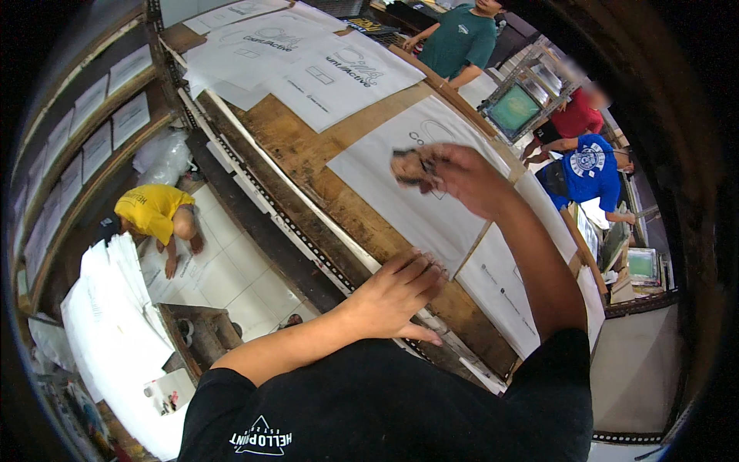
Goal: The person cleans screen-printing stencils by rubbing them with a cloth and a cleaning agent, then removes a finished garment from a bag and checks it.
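My right hand (466, 181) is closed on a small brown-and-black piece (410, 166), blurred and too unclear to name. It is over a white printed sheet (377, 173) on the long wooden table (331, 196). My left hand (396, 296) rests at the table's near edge, fingers spread and thumb apart, holding nothing. Beside it, towards the right, lies another white printed sheet (500, 285). Farther along the table, more printed sheets (339, 77) overlap one another.
A perforated metal rail (289, 231) runs along the table's near side. At left, a person in yellow (154, 212) crouches on the tiled floor by a white paper stack (115, 308). Beyond the table are people in green (460, 42), red (577, 115) and blue (589, 165), near framed screens (516, 110).
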Action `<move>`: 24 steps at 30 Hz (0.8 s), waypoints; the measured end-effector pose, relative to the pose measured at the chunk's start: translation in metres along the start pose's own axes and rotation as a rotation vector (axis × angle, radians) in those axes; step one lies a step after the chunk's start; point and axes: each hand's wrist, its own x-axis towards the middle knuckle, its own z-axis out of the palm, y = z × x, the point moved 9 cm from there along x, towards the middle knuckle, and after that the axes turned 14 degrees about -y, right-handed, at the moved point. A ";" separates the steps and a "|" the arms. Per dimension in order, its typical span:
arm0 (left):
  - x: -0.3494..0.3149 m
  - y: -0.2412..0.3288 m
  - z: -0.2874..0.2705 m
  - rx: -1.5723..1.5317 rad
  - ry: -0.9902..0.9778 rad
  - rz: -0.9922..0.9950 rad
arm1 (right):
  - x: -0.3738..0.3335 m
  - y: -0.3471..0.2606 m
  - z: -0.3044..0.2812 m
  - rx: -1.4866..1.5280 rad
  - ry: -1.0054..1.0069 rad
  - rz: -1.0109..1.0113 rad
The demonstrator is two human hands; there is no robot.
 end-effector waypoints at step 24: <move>0.004 0.001 -0.003 -0.046 0.016 -0.021 | -0.128 0.064 -0.007 0.004 0.318 0.236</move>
